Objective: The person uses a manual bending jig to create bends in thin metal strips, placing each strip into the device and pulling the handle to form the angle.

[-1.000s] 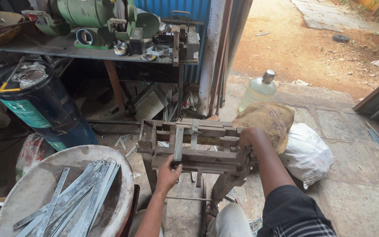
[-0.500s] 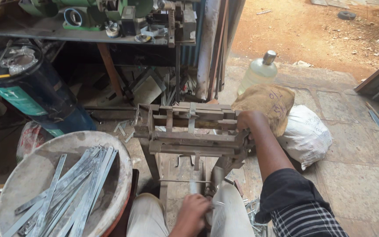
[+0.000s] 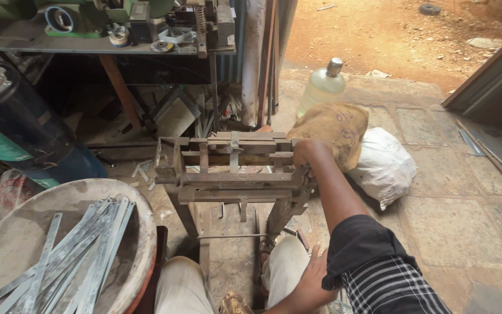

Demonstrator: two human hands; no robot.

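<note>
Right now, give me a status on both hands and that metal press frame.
Right hand grips the rusty metal press frame at its right end. Left hand rests low on the knee. Metal strips lie in the round basin, apart.

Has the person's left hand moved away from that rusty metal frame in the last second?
Yes. The left hand left the metal frame and dropped down toward the person's lap, resting near the knee.

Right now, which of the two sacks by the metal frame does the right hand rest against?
The brown burlap sack, lying on top. The right hand sits at its lower left edge, by the metal frame. The white sack lies lower and further right, clear of the hand.
</note>
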